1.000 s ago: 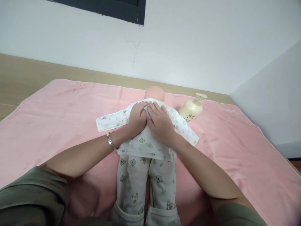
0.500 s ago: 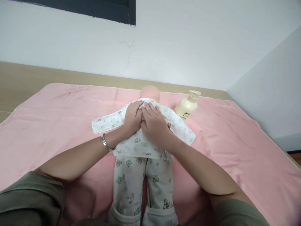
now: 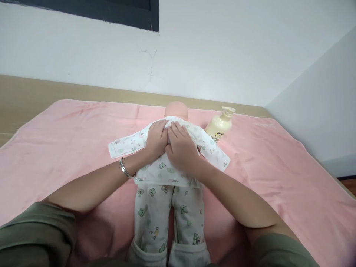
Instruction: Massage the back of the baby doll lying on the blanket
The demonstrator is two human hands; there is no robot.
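A baby doll (image 3: 176, 110) lies face down, its bald head pointing away from me. It wears a white printed top (image 3: 158, 172) and matching trousers (image 3: 152, 211), with the sleeves spread to both sides. My left hand (image 3: 157, 138) rests flat on the upper back, fingers stretched out. Beside it, my right hand (image 3: 182, 146) also lies flat on the back, its fingers extended and close together. The two hands touch or nearly touch at the thumbs. Neither hand grasps anything.
A pink blanket (image 3: 69, 148) lies under the doll on a wooden surface (image 3: 27, 92). A cream pump bottle (image 3: 221, 124) leans or stands near the doll's right-hand sleeve. Behind is a white wall (image 3: 208, 55) with a dark frame (image 3: 125, 15) at the top.
Both hands stay on the doll's back with hardly any movement. The whole view has shifted very slightly.
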